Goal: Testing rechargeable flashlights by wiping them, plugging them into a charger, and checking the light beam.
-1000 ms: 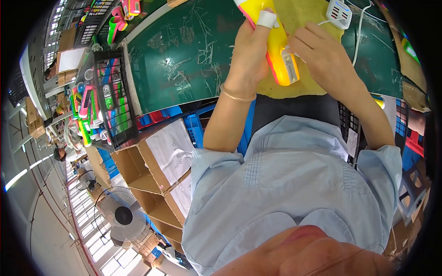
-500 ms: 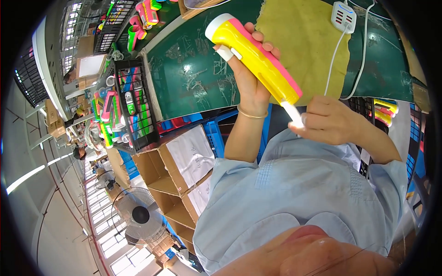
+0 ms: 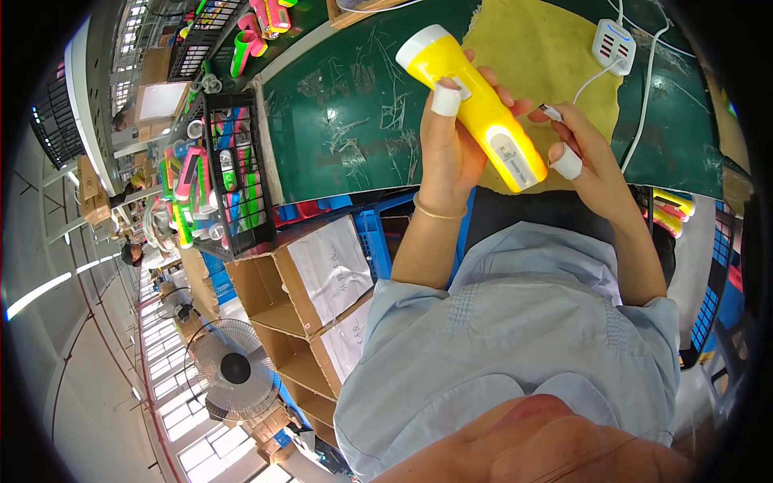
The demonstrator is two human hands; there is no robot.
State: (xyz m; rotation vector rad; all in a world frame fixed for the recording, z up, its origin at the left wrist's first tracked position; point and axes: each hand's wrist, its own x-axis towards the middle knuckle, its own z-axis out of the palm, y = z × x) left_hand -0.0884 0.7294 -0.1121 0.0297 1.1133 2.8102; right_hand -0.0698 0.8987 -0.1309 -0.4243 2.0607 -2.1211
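Observation:
My left hand [image 3: 452, 141] is wrapped round a yellow flashlight [image 3: 478, 101] with a white head, held tilted above the table's near edge. Its head points to the far left, and a wrapped thumb presses beside the light-coloured switch [image 3: 460, 86]. Near the tail, a clear-grey window [image 3: 512, 158] glows at its edges. Just right of the flashlight is my right hand [image 3: 586, 153], with white wrapping on the thumb. A small white cable plug [image 3: 551, 113] with a dark tip sits at its fingers, and the thumb stands apart from it.
A yellow cloth [image 3: 531, 48] lies on the green table [image 3: 330, 121]. On the right, a white multi-port charger [image 3: 613, 47] has cables attached. A black basket [image 3: 237, 177] of colourful flashlight parts stands left. Cardboard compartments [image 3: 298, 322] and a fan [image 3: 233, 369] are lower left.
The flashlight has turned, hiding its pink strip and showing the window. The bright white strip at its tail no longer shows. My right hand has moved up and away from the tail.

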